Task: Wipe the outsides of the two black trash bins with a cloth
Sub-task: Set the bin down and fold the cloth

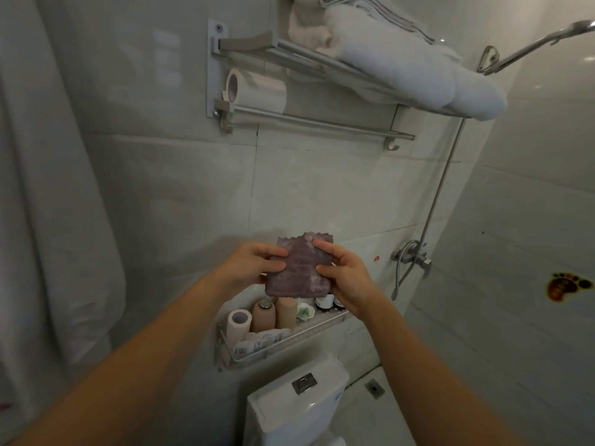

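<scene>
Both hands gripped the small purplish-grey terry cloth [297,267], folded to a rough square and held up in front of the tiled wall: left hand [249,263] pinched its left edge with thumb and fingers, right hand [344,278] pinched its right edge, thumb on the near face. Cloth sat chest-high between the hands, clear of every surface, its lower edge hanging just above the bottles on the shelf behind. Bare forearms ran in from the bottom corners

Nearest below: white ceramic toilet cistern [289,403] with a square chrome flush button [304,383] on the lid. Small square floor drain [374,388] just to its right

Above the cistern, a wire wall shelf [257,354] held a white paper roll [239,325] standing on end, two beige cylindrical bottles [264,313], small dark bottles partly hidden by the cloth, and white sachets at the front

Right of the hands: chrome shower mixer valve [413,254] with a hose looping down and a riser pipe going up to the shower handset [544,40]. Brown footprint sticker [568,286] on the right wall

Far and high: aluminium two-tier towel rack [309,123], white toilet paper roll [254,90] lying on its lower tier, folded white towels [402,59] on top. White shower curtain [48,188] down the left side
</scene>
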Motion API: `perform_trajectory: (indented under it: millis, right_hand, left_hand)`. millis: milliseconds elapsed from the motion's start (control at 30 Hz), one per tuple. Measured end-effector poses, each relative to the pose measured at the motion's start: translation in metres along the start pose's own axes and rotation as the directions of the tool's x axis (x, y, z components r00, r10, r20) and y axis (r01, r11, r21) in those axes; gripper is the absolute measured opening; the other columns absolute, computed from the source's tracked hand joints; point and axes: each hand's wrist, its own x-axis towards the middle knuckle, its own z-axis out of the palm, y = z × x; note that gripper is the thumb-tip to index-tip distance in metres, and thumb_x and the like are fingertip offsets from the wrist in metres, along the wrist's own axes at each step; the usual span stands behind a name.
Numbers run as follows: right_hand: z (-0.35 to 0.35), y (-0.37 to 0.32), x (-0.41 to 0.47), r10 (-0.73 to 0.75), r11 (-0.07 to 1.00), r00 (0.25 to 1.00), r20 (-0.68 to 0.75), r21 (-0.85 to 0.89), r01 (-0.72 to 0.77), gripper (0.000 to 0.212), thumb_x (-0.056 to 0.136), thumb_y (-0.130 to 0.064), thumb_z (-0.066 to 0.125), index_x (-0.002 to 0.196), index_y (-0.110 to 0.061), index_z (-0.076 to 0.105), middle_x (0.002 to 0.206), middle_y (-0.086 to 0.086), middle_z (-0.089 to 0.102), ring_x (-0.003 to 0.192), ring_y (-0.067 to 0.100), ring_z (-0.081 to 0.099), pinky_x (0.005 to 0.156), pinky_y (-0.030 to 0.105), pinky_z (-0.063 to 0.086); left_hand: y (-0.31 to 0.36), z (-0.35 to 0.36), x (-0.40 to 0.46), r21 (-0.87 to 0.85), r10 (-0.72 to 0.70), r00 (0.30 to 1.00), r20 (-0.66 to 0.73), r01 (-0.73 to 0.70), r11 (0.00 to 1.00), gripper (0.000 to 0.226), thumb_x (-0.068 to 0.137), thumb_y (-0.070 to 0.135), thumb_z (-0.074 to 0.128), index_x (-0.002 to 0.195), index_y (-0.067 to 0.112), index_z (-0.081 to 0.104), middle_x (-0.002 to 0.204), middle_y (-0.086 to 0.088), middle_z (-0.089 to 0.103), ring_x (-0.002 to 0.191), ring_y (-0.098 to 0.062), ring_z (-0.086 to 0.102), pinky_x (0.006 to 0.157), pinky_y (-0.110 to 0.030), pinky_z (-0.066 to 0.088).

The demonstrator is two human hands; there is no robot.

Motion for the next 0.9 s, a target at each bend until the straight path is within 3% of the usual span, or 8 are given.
perform_trajectory:
  millis: [233,333,400,500,567,733,833,900]
  right_hand:
    - [0.033,0.037,0.006,0.129,0.909,0.978,0.166,-0.413,-0.050,0.077,0.073,0.018,0.075,0.136,-0.023,0.057,0.137,0.002,0.054,0.113,0.029,0.064,0.081,0.047,0.061]
    - [0.056,0.061,0.008,0.147,0.875,0.972,0.183,-0.482,-0.042,0.082,0.072,0.016,0.077,0.142,-0.019,0.052,0.139,0.004,0.054,0.116,0.030,0.063,0.091,0.052,0.057]
    - [0.072,0.079,0.009,0.199,0.886,0.960,0.198,-0.456,-0.089,0.084,0.072,0.015,0.077,0.143,-0.020,0.051,0.133,0.002,0.057,0.116,0.031,0.063,0.084,0.054,0.059]
    - [0.095,0.108,0.004,0.281,0.891,0.930,0.237,-0.425,-0.161,0.083,0.074,0.016,0.076,0.143,-0.023,0.051,0.127,0.001,0.059,0.110,0.031,0.065,0.069,0.044,0.061]
    - [0.110,0.132,-0.001,0.308,0.871,0.912,0.272,-0.466,-0.155,0.084,0.074,0.013,0.077,0.144,-0.025,0.050,0.133,0.008,0.057,0.111,0.030,0.064,0.072,0.042,0.061]
    - [0.157,0.202,-0.027,0.431,0.830,0.830,0.354,-0.517,-0.210,0.083,0.078,0.012,0.076,0.147,-0.021,0.046,0.132,0.002,0.050,0.101,0.019,0.062,0.063,0.035,0.061]
    - [0.181,0.251,-0.043,0.498,0.797,0.784,0.371,-0.552,-0.245,0.083,0.076,0.012,0.077,0.146,-0.021,0.048,0.134,0.004,0.054,0.108,0.023,0.064,0.077,0.043,0.061]
    - [0.196,0.282,-0.052,0.524,0.780,0.753,0.397,-0.579,-0.237,0.084,0.074,0.010,0.080,0.146,-0.019,0.047,0.140,0.007,0.054,0.118,0.022,0.060,0.091,0.037,0.057]
  left_hand:
    - [-0.026,-0.052,-0.026,0.267,0.028,1.000,0.009,-0.029,0.963,0.067,0.073,-0.025,0.070,0.130,0.008,0.059,0.113,-0.005,0.066,0.096,-0.015,0.065,0.073,-0.021,0.057]
    - [-0.045,-0.075,-0.037,0.418,0.054,0.998,-0.042,-0.032,0.908,0.075,0.067,-0.024,0.076,0.136,-0.003,0.055,0.127,-0.017,0.064,0.105,-0.020,0.062,0.083,-0.023,0.051]
    - [-0.058,-0.091,-0.049,0.464,0.053,0.994,-0.096,-0.002,0.886,0.075,0.066,-0.022,0.078,0.135,-0.002,0.056,0.123,-0.013,0.065,0.099,-0.018,0.062,0.076,-0.015,0.050]
    - [-0.079,-0.113,-0.076,0.481,0.019,0.988,-0.153,0.058,0.875,0.073,0.068,-0.018,0.079,0.134,0.004,0.059,0.114,-0.006,0.065,0.080,-0.007,0.062,0.065,-0.010,0.049]
    - [-0.097,-0.127,-0.098,0.475,-0.012,0.978,-0.210,0.112,0.873,0.073,0.069,-0.015,0.080,0.135,0.009,0.059,0.114,-0.007,0.068,0.074,-0.003,0.061,0.062,-0.011,0.050]
    - [-0.161,-0.162,-0.157,0.440,-0.115,0.934,-0.338,0.265,0.858,0.074,0.070,-0.012,0.081,0.136,0.014,0.059,0.118,-0.008,0.067,0.079,-0.006,0.063,0.062,-0.010,0.050]
    - [-0.202,-0.183,-0.192,0.372,-0.212,0.890,-0.403,0.371,0.851,0.075,0.070,-0.010,0.081,0.135,0.020,0.060,0.117,-0.007,0.068,0.084,-0.011,0.065,0.064,-0.011,0.051]
    - [-0.228,-0.197,-0.212,0.348,-0.247,0.867,-0.432,0.413,0.842,0.075,0.068,-0.009,0.082,0.134,0.021,0.061,0.118,-0.004,0.068,0.086,-0.012,0.066,0.067,-0.013,0.052]
